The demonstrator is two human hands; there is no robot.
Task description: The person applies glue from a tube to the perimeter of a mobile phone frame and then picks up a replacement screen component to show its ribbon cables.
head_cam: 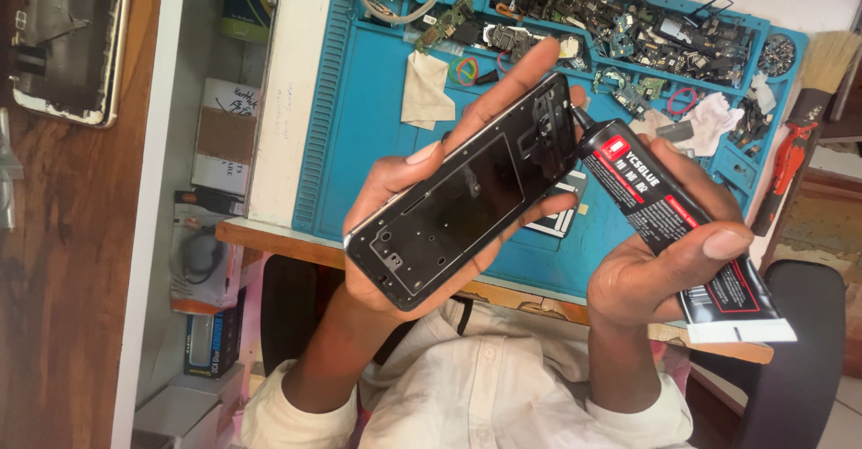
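Phone frame (467, 193), black and gutted, lies across my left hand (404, 198), held up over the blue work mat (359, 126). Its long axis runs on a slant, from the lower end near my wrist up and away to the upper end, where my fingertips curl over the edge. My left fingers are wrapped around it from beneath, thumb on the near side, so it is gripped firmly and faces up at me.

My right hand (664, 269) is clenched around a black glue tube (673, 215) with red markings, thumb pressed on top of the tube body. The tube lies on its own slant, its crimped tail pointing down to my right and its thin black nozzle (582, 121) pointing up and left. That nozzle tip sits right at the frame's upper right edge; whether it quite touches I cannot tell. So the frame lies to the left of my right fingers, and the tube meets it at its far end, the end farthest from my body.

Behind, the mat's trays hold small phone parts (628, 27), and a brush (822, 72) rests at the right.
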